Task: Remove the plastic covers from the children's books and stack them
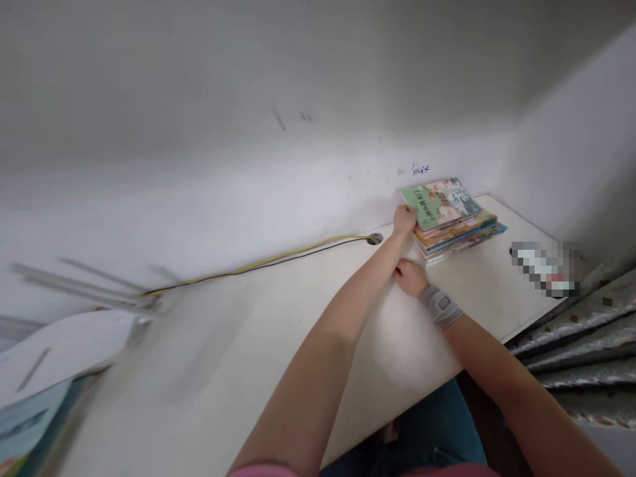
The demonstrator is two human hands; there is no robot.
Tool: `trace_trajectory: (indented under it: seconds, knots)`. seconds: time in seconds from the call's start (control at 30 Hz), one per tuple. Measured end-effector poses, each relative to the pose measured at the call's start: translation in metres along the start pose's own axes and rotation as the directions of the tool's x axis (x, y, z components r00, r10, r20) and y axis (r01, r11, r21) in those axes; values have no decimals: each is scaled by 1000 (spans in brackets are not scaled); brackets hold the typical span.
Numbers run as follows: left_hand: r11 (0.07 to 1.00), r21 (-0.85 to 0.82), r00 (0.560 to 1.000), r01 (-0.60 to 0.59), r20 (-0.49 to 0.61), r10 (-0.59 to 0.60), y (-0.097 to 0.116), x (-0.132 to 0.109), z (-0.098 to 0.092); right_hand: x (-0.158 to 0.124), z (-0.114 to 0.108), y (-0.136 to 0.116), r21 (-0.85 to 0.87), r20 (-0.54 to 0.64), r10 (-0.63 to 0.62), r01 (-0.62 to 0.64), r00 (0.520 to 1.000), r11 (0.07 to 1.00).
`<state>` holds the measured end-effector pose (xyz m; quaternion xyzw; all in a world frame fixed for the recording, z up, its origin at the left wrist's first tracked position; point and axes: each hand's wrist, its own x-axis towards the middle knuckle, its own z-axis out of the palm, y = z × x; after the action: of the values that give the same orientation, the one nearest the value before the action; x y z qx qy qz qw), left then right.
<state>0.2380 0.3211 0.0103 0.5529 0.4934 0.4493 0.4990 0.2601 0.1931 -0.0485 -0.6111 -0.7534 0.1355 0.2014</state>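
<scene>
A stack of thin picture books [462, 232] lies on the white desk [278, 331] against the wall at the right. Its top book [440, 204] has a green and pink illustrated cover. At the left edge of that book is my left hand [405, 220], its fingers closed on the cover's edge. Just in front of the stack, my right hand [411, 277] rests low over the desk beside my left forearm, fingers curled. Whatever it may hold is hidden. A grey band circles my right wrist.
Yellow and black cables [278, 259] run along the wall into a round desk hole [374, 239]. A blurred-out object [544, 268] lies at the right. Patterned fabric [586, 331] hangs beyond the right edge. Blurred metal bars [84, 288] and a blue book [30, 424] are at the left.
</scene>
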Motion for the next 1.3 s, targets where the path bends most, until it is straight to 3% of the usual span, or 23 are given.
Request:
trace_trajectory:
  seconds: [0.17,0.23,0.27,0.33,0.4,0.43,0.5,0.53,0.6,0.63,0.7,0.8,0.93,1.1,1.23,1.3]
  knots:
    - [982,161,973,-94,-192,125,20,-15,-17,1,-3,6,-13,0,-47,47,999,999]
    - [953,239,954,-188,-186,235,27,-37,-33,1,-3,8,-17,3,-68,68,998,998]
    - [919,294,942,-261,-132,310,29,-53,-44,1,-3,9,-18,4,-77,77,997,997]
    - [801,407,891,-439,86,445,25,-92,-71,0,-3,11,-20,6,-89,90,996,996]
    - [677,481,831,-557,316,459,15,-136,-106,-1,-3,12,-25,2,-96,96,995,995]
    - [615,538,817,-576,375,438,8,-159,-127,-1,-2,13,-29,2,-99,99,995,995]
    - [509,700,862,-502,355,361,-8,-198,-172,-3,-1,12,-40,13,-114,115,993,993]
    - [465,781,902,-417,291,320,-16,-215,-197,-5,0,11,-45,22,-128,129,992,991]
    - [379,913,968,-154,62,243,-30,-242,-245,-9,1,8,-57,45,-166,168,985,984]
    - [332,943,977,9,-78,197,-37,-252,-268,-11,2,6,-63,58,-188,191,981,980]
    - [286,911,938,298,-334,88,-47,-268,-307,-16,3,0,-75,84,-232,238,969,968]
    - [313,820,869,479,-493,-37,-55,-282,-344,-22,5,-9,-89,115,-287,297,951,951]
    - [405,770,856,493,-513,-67,-48,-293,-362,-28,5,-20,-103,146,-341,357,929,929]
    - [589,688,865,423,-501,-35,-20,-300,-362,-46,-1,-38,-91,167,-416,434,894,896]
    - [746,593,904,302,-426,-28,-3,-296,-332,-77,3,-64,72,89,-554,550,827,832]
    - [848,485,935,215,-353,-36,4,-293,-304,-95,11,-81,144,8,-544,537,839,831]
